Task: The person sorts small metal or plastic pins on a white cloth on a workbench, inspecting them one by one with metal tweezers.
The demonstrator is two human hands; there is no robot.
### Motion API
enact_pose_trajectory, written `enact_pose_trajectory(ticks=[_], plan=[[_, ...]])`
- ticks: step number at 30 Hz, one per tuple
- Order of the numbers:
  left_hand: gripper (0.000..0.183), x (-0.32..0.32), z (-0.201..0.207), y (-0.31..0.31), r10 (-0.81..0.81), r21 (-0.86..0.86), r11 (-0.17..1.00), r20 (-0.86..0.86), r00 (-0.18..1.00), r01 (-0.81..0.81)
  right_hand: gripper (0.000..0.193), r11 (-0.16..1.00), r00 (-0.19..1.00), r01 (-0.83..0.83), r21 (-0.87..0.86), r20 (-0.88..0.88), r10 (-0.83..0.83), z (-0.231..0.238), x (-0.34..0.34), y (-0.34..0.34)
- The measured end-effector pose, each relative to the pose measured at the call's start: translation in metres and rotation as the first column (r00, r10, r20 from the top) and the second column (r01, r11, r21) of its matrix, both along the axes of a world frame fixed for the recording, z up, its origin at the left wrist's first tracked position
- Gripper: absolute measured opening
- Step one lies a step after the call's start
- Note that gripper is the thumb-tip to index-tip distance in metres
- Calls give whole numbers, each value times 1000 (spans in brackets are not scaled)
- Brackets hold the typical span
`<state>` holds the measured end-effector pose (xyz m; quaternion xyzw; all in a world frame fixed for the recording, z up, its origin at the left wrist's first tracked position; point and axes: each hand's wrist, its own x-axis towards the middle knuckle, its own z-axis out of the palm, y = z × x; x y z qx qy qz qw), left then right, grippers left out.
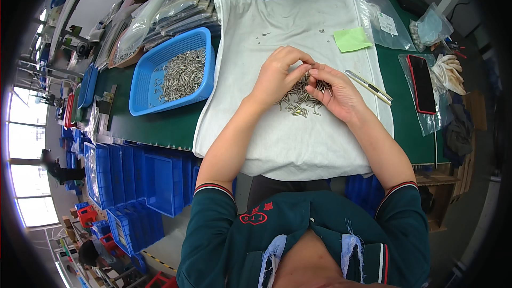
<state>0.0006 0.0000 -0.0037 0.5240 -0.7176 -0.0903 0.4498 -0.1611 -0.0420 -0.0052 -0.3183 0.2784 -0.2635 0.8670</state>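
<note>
Over a white cloth [288, 149] my two hands meet above a loose pile of small metal pins [298, 108]. The fingers of my left hand [280, 74] are bent, thumb and fingertips pinched together. My right hand [338, 93] is curled beside it, its thumb and forefinger closed near the left fingertips. What lies between the fingertips is too small to make out. Part of the pile is hidden under my hands. To the left, a blue plastic basket [140, 88] holds many more of the metal pins.
Right of my hands lie tweezers [368, 82] and a green paper note [352, 39]. Farther right are a red-edged phone [421, 84] and pale gloves [449, 72]. Stacked plastic bags [186, 2] line the back left. Blue crates [160, 181] stand below the table's left edge.
</note>
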Motion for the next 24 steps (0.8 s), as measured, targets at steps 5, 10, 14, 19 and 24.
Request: enact_pose_trajectory(ticks=[5,10,14,19,24], plan=[[10,0,0,1,-47,170,977,-414,909,128,21,998,998,20,56,61,-23,7,-2,1],[12,1,2,1,-23,105,993,-220,975,48,23,1000,999,6,17,43,-7,3,0,0],[17,-2,4,2,15,42,999,-94,995,-11,19,999,998,6,42,60,-9,1,0,-1],[24,-3,9,4,-7,125,991,-301,954,47,18,979,972,37,201,222,-82,-5,-6,-11],[36,17,3,6,-102,196,979,211,972,61,23,946,948,133,295,240,-208,6,-5,-13]])
